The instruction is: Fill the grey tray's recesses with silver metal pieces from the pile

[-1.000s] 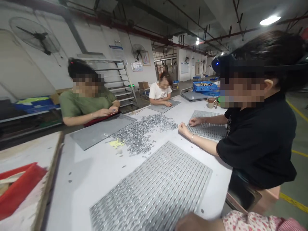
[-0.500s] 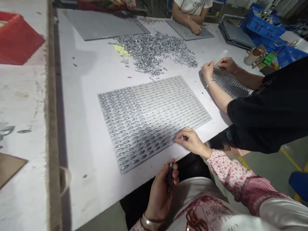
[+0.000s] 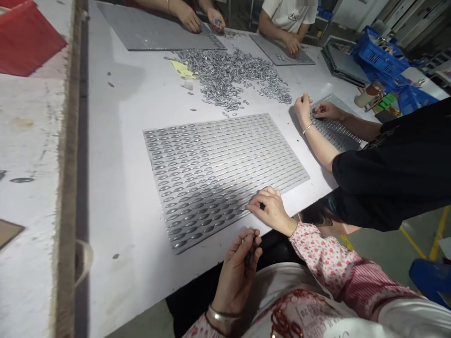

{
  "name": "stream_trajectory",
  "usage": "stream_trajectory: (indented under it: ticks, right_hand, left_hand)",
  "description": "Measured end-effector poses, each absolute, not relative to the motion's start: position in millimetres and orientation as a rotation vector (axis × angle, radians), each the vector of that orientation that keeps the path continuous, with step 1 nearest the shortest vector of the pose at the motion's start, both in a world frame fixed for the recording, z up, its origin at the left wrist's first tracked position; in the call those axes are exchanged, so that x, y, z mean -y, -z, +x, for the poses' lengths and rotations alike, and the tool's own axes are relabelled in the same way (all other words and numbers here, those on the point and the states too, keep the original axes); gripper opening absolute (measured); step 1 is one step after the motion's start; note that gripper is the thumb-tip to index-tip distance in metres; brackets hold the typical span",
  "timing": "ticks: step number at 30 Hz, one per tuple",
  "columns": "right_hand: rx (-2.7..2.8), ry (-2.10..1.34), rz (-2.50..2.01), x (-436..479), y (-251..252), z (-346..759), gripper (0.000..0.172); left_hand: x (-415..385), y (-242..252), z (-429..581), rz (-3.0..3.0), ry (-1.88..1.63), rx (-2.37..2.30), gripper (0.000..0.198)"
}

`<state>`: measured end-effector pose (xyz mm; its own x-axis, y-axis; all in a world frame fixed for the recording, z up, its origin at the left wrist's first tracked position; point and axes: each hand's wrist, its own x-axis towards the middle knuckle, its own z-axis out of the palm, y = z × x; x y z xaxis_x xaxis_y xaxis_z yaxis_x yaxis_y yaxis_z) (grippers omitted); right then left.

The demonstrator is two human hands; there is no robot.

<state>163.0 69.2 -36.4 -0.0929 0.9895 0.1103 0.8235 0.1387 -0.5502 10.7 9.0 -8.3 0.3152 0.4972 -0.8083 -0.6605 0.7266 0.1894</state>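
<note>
— What is showing behind the right hand (image 3: 269,211)?
— A white sleeve (image 3: 322,256) dotted with small pink flowers is covering the forearm, and a ribbed pink striped part is showing further up.
— And by the left hand (image 3: 239,270)?
— A silver bangle (image 3: 220,315) is circling the wrist. The person is wearing a white top (image 3: 303,312) with red print.

To our right a co-worker's black sleeve (image 3: 387,164), beyond it blue crates (image 3: 380,56) and a cup (image 3: 362,96), at our left a red bin (image 3: 28,42)
</note>
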Motion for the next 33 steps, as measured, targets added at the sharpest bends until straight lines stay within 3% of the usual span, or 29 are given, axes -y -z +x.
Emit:
stream_trajectory:
  ticks: [6,12,21,27,33]
  right_hand:
    - [1.922,-0.491,-1.738,-68,35,164,0.016]
    - [2.063,-0.967,-1.239,-65,1,174,0.016]
    - [2.173,-1.29,-1.115,-72,-11,181,0.024]
    - [1.957,-0.974,-1.337,-81,7,179,0.031]
    - [2.0,-0.637,-1.636,-89,26,168,0.025]
  left_hand:
    - [-15,7,13,-0.208,-0.823,-1.001,0.011]
    - [-18,7,16,-0.122,-0.888,-1.014,0.02]
    - [-13,10,20,-0.014,-0.856,-1.04,0.034]
    - [-18,4,15,-0.032,-0.89,-1.033,0.029]
    - [-17,6,13,-0.03,-0.892,-0.966,0.024]
